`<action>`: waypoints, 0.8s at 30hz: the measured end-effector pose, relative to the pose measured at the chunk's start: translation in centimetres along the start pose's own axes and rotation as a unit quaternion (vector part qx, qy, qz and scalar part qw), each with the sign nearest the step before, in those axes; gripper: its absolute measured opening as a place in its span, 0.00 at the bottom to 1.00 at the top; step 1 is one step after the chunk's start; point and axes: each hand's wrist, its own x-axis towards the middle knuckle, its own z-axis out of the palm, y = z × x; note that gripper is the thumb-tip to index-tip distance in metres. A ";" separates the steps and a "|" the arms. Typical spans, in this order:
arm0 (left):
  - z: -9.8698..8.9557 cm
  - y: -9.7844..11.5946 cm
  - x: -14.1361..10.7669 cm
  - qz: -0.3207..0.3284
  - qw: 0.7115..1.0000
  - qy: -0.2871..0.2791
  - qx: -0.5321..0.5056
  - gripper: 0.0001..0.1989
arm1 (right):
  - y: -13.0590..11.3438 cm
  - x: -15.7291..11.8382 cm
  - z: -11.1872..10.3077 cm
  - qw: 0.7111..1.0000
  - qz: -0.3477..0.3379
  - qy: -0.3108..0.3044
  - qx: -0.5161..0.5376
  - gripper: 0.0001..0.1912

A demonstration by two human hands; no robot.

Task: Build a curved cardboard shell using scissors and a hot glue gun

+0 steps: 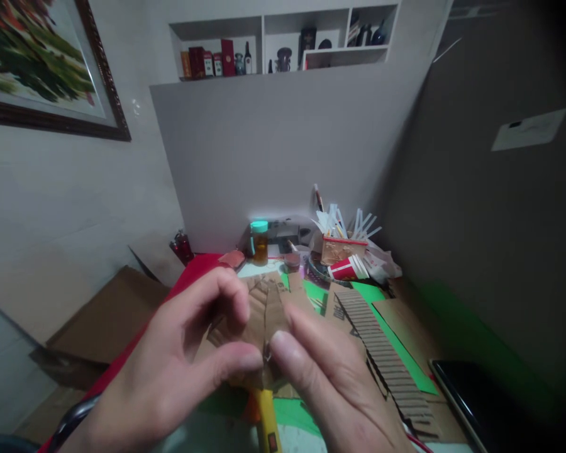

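Note:
A creased brown cardboard piece (259,308), pointed at the top with ridged folds and a seam down its middle, is between my two hands. My left hand (170,365) is curled at its left side, forefinger bent and thumb tip against the seam; its other fingers are hidden. My right hand (334,371) grips the right side, thumb on the front and fingers mostly out of sight. The two thumb tips nearly meet at a small shiny spot on the seam. Below them lies a yellow-handled tool (266,421), its upper end hidden.
A strip of corrugated cardboard (382,352) and green sheets (372,292) lie to the right, near a dark phone-like device (466,402). Further back stand a teal-lidded jar (259,245), a box of white strips (342,250) and a tipped red-and-white paper cup (346,269).

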 end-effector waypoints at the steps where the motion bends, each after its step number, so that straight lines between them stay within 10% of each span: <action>1: 0.0 0.0 0.0 0.000 1.000 -0.006 -0.004 0.11 | 0.0 -0.2 0.1 1.000 0.003 0.008 -0.002 0.12; 18: 0.5 -0.5 0.6 0.085 0.995 0.049 -0.002 0.10 | 0.8 1.2 -0.8 0.995 -0.076 -0.012 -0.063 0.17; 24: 0.4 -0.3 0.9 -0.023 0.992 0.074 -0.100 0.12 | 1.9 1.1 0.0 0.990 -0.069 -0.082 -0.088 0.17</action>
